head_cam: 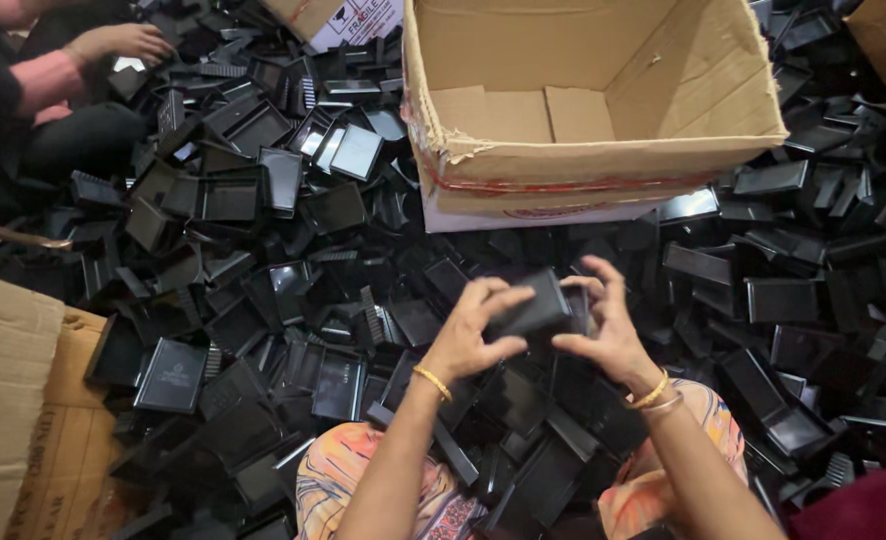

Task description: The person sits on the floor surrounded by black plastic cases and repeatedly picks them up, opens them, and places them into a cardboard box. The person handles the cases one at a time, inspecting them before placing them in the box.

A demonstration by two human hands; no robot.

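My left hand (466,335) and my right hand (608,325) together grip one black plastic piece (535,308), a small rectangular tray-like part, just above my knees. Left fingers curl over its near-left edge. Right fingers pinch its right end. Each wrist wears a gold bangle. Below the hands lies a deep heap of similar black plastic parts (293,290) that covers the floor all around.
An open, empty cardboard box (573,160) stands right behind my hands. Flattened cardboard (13,380) lies at the left edge, another carton at top right. A second person sits at top left, one hand (123,42) on the heap.
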